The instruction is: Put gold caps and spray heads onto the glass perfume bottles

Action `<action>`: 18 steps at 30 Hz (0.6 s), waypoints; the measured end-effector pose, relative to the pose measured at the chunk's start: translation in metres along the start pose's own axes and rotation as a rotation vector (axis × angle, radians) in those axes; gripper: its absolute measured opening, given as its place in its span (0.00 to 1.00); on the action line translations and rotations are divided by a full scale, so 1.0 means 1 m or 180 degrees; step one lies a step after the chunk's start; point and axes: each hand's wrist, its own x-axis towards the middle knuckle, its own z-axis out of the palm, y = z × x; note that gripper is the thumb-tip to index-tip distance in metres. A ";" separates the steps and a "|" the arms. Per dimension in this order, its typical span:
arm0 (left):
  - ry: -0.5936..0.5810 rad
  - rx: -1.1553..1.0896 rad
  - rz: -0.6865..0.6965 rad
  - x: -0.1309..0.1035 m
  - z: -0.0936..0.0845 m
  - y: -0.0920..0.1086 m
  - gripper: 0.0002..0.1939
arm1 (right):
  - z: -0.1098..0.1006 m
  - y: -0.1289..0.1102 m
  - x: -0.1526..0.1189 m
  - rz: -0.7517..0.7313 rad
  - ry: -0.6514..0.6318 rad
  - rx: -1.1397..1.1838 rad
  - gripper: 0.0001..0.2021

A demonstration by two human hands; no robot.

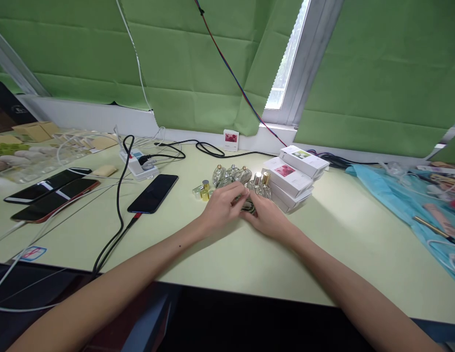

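Observation:
My left hand [227, 201] and my right hand [264, 213] meet in the middle of the table. Between them a small glass perfume bottle [248, 207] shows in part, with my right hand closed around its side. The fingers of my left hand are pinched together at the bottle's top; what they grip is hidden. Just behind, several clear glass perfume bottles [243, 175] stand close together, some with gold spray necks. Two of them, beside my right fingers, wear shiny caps [266, 177]. Loose gold and silver caps [204, 194] sit left of my left hand.
White boxes with flower pictures [288, 175] are stacked right of the bottles; another small box [231, 140] leans at the back. A phone [153, 194], a power strip [137, 164] and black cables lie left. Blue plastic sheeting [385, 195] covers the right side.

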 end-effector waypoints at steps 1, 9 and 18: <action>0.0002 -0.0002 0.0004 0.000 0.000 0.000 0.10 | 0.000 0.000 0.000 0.0008 -0.0003 0.0001 0.15; -0.0007 -0.0047 -0.0080 -0.001 0.001 0.000 0.10 | -0.001 -0.001 0.000 0.0012 -0.0016 0.0056 0.15; 0.0016 -0.0088 -0.0101 0.002 -0.001 0.003 0.09 | -0.002 -0.003 -0.001 0.0036 0.0001 0.0101 0.13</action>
